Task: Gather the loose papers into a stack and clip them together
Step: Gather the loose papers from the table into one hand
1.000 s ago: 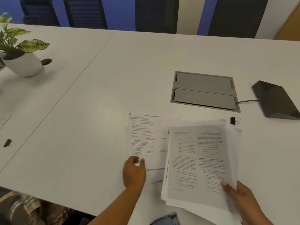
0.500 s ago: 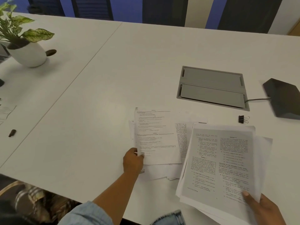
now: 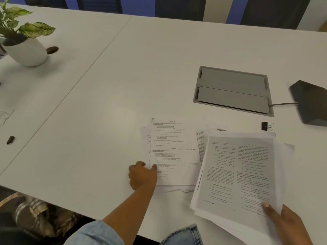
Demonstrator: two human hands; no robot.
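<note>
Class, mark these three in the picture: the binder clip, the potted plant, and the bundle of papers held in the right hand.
binder clip [image 3: 264,125]: head view, on its black body.
potted plant [image 3: 26,53]: head view, on the white pot.
bundle of papers [image 3: 237,174]: head view, middle of the top sheet.

Taking the grey cable hatch as landmark: the white table left of it lies bare and open up to the potted plant at the far left. Right of it, a black wedge device and its cable block the way. Nearer the person, a binder clip and spread papers fill the surface.
</note>
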